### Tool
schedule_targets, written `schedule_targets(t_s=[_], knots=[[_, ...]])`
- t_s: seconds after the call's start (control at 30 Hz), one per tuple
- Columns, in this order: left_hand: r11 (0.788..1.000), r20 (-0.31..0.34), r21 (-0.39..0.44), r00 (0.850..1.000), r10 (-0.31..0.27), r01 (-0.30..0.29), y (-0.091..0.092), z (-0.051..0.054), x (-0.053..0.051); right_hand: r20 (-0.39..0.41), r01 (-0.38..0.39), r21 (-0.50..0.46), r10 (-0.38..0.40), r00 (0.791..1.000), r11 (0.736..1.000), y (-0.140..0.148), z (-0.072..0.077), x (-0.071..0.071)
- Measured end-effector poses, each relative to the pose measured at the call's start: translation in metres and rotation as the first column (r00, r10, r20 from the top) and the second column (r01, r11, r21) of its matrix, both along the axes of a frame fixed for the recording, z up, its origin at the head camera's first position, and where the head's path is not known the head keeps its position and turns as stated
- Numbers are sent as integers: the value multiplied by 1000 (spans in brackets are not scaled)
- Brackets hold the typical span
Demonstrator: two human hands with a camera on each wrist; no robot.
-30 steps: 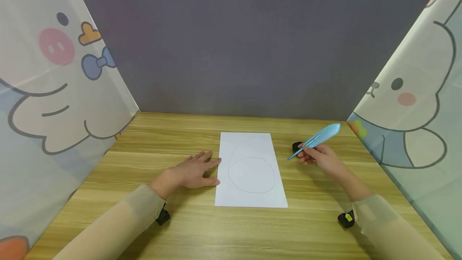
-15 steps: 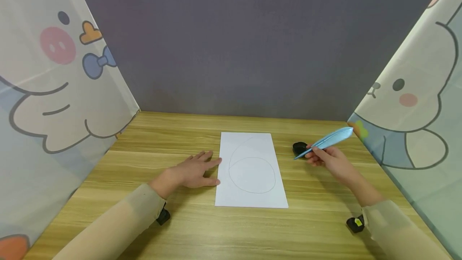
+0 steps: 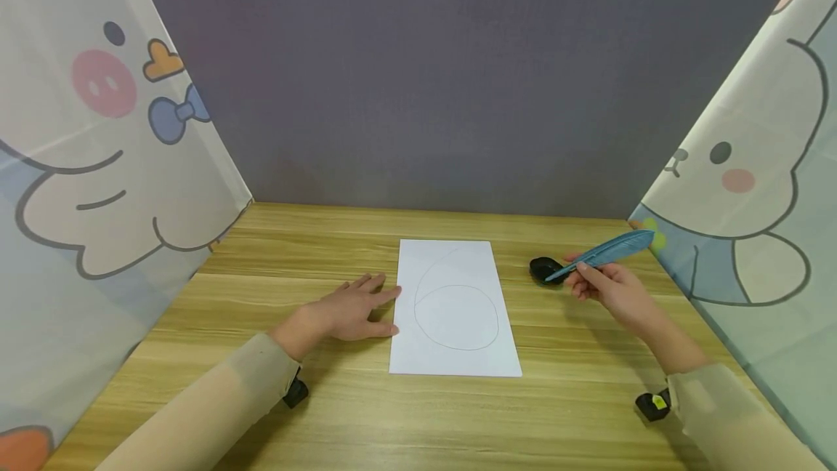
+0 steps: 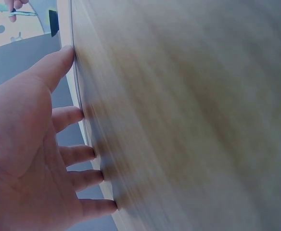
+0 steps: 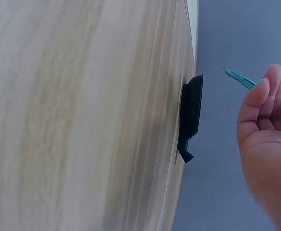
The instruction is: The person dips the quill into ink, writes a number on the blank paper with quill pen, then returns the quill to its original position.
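A sheet of white paper (image 3: pixel 451 275) bearing a thin curved line and loop lies on the wooden table. Flat with spread fingers, my left hand (image 3: pixel 349 311) rests at its left edge, thumb and forefinger touching the sheet. Its fingertips press the tabletop in the left wrist view. My right hand (image 3: pixel 608 291) pinches a blue feather pen (image 3: pixel 617 247), tip pointing down and left. Close by is a small black dish (image 3: pixel 541 270) with a short handle. In the right wrist view the pen tip (image 5: pixel 234 74) hangs above the black dish (image 5: pixel 193 106), apart from it.
The wooden table (image 3: pixel 314 238) ends at a dark grey panel (image 3: pixel 431 93) behind. Cartoon-printed cloths, a left one (image 3: pixel 59 187) and a right one (image 3: pixel 758 238), hang along the sides. Black wrist devices sit under both cuffs.
My right hand has moved to the right with the feather pen, bringing its tip over the black dish, more of which now shows. My left hand and the paper have stayed still.
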State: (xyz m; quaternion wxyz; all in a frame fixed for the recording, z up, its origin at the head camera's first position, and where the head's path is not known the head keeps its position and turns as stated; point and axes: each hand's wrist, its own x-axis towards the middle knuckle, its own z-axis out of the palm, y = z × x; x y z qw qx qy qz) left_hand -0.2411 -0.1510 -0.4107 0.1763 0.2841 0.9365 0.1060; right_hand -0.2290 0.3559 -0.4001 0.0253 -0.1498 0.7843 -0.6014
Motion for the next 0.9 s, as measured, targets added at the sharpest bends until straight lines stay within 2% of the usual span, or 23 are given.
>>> schedule_targets(t_s=[0.2,0.27,0.37,0.47,0.63,0.7,0.77,0.83,0.9], knots=[[1000,-5,12,1000,1,-1,0,-1,0,-34,-27,-18,26,999,999,3,2,2],[1000,-8,18,1000,4,-3,0,-1,1,-76,-74,-12,73,994,997,6,3,2],[1000,-10,22,1000,7,-7,0,-2,1,-141,-175,-23,170,975,984,12,4,2],[1000,-12,20,1000,8,-7,0,-2,1,-186,-292,-81,273,944,953,18,4,0],[1000,-13,16,1000,8,-7,0,-2,1,-222,-446,-202,403,888,872,22,6,-2],[1000,-10,17,1000,7,-6,0,-2,1,-178,-456,-272,421,890,848,24,6,-1],[1000,-7,11,1000,8,-8,0,-2,1,-112,-411,-322,396,911,853,26,6,0],[1000,-4,11,1000,6,-6,0,-2,1,-52,-331,-342,334,941,880,27,7,1],[1000,-4,6,1000,9,-9,0,-2,0,-33,-225,-272,225,974,936,28,6,3]])
